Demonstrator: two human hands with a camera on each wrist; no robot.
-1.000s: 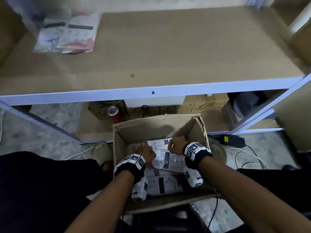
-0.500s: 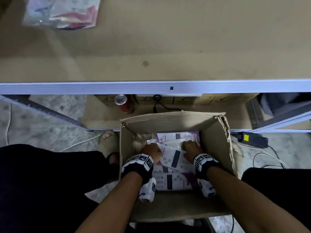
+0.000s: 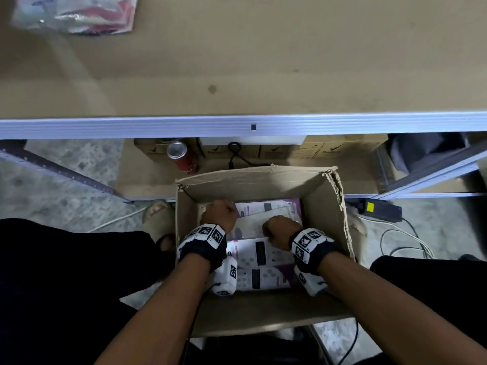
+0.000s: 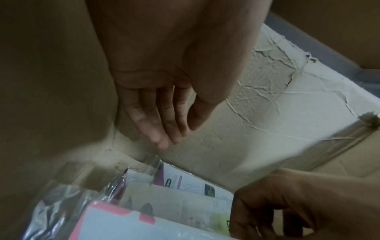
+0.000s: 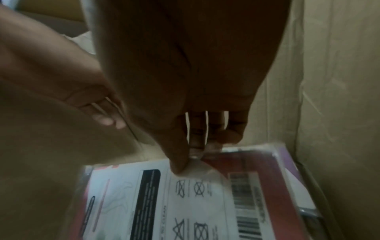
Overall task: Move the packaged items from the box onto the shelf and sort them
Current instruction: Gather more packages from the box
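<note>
An open cardboard box (image 3: pixel 253 177) stands on the floor below the shelf (image 3: pixel 263 61), and both of my hands are down inside it. Several plastic-wrapped packaged items (image 3: pixel 259 252) with white and purple printed cards lie in the box. My right hand (image 5: pixel 191 155) pinches the top edge of one wrapped package (image 5: pixel 205 186) between thumb and fingers. In the far left corner of the box my left hand (image 4: pixel 164 129) points straight fingers down beside the packages (image 4: pixel 185 191) and holds nothing. One wrapped package (image 3: pixel 76 14) lies on the shelf at the far left.
Under the shelf sit a red can (image 3: pixel 181 156), brown cartons (image 3: pixel 329 148) and a black cable. A power adapter (image 3: pixel 379 209) and white cords lie on the floor right of the box. My sandalled foot (image 3: pixel 158 214) is left of the box.
The view has dropped closer over the box. My left hand has let go of the package and moved to the far left corner; my right hand has shifted nearer and still pinches a package.
</note>
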